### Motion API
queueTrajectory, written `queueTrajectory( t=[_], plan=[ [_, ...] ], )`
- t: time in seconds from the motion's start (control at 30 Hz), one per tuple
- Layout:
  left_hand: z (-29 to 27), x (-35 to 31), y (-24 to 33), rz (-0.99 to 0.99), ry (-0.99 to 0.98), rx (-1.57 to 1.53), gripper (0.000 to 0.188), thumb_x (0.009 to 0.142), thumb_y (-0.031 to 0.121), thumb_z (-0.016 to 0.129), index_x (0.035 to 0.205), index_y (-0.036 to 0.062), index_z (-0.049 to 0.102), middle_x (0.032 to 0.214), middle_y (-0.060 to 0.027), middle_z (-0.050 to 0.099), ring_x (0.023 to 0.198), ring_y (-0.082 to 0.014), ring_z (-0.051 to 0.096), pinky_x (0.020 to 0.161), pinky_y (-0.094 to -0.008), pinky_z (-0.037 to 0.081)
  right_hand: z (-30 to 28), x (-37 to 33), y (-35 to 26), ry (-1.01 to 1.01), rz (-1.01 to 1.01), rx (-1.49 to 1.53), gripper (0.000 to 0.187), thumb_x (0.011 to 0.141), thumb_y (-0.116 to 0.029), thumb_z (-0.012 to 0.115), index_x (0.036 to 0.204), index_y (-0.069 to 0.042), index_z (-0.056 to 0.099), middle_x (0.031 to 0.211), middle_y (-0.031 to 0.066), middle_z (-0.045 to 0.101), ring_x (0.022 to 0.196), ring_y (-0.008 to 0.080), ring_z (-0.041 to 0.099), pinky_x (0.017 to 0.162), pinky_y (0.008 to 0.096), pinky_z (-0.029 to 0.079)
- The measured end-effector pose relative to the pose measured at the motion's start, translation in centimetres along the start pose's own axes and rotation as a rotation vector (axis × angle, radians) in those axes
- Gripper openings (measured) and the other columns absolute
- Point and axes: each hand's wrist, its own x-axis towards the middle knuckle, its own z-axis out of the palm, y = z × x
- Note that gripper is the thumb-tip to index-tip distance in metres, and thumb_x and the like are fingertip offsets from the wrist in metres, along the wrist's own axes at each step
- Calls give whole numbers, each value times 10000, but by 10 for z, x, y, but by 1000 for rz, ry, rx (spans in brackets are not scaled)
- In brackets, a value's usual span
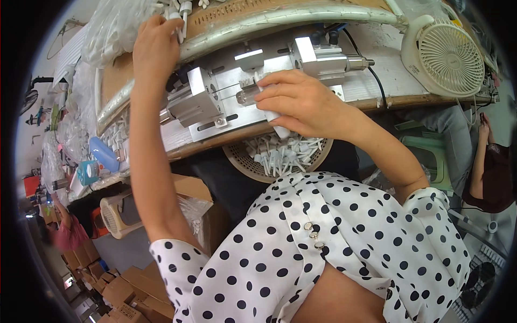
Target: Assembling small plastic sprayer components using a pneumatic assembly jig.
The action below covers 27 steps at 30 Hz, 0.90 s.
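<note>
My left hand [156,46] reaches to the far left of the bench, its fingers curled against a white stemmed plastic part [184,20] among similar pieces. Over the middle of a silver metal fixture [229,116], my right hand [301,105] is closed round a white tube-like plastic part [281,130]. Its thumb lies along the near side and the palm hides much of the part. A clear piece [246,97] sits beside my right fingertips, at the fixture's centre. Metal blocks with thin rods flank it, the left block [202,89] and the right block [305,56].
Below the bench edge, a round basket [234,161] holds many white plastic parts. A white fan [449,56] stands at the right. Plastic bags [116,32] lie far left, cardboard boxes [121,285] lower left. Another person [495,172] is at the right edge, and a person [70,231] at the left.
</note>
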Motion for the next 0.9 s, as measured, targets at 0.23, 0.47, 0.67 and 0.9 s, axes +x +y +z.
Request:
queueTrajectory(
  t=[0.23, 0.47, 0.67, 0.9],
  plan=[
    [-5, 28, 6, 275, -254, 204, 192, 706, 33, 563, 878, 84, 632, 854, -98, 542, 886, -279, 528, 723, -374, 434, 11, 5, 11, -58, -56, -220, 236, 658, -79, 651, 881, -28, 594, 899, 83, 620, 929, 246, 572, 808, 360, 443],
    [4, 37, -12, -666, -370, -818, 341, 716, 216, 699, 983, 25, 607, 848, -43, 611, 680, -102, 543, 547, -226, 401, -1, 18, 2, -207, 78, -208, 248, 663, -105, 652, 889, -50, 565, 880, 88, 596, 876, 238, 574, 766, 336, 436],
    [4, 24, -3, -831, 182, -1132, 284, 819, 197, 612, 1019, -2, 576, 905, -78, 604, 736, -127, 557, 603, -248, 461, -35, 44, 23, -5, 78, -126, 203, 696, -103, 648, 885, -71, 581, 840, 75, 576, 823, 259, 561, 715, 359, 457],
    [-32, -25, 106, -713, 295, -1189, 275, 852, 68, 540, 1109, -4, 474, 913, -83, 525, 662, -125, 576, 463, -189, 449, -80, 86, 117, 17, -29, -814, 133, 704, -104, 629, 833, -81, 606, 766, 70, 573, 766, 245, 577, 661, 347, 471]
  ],
)
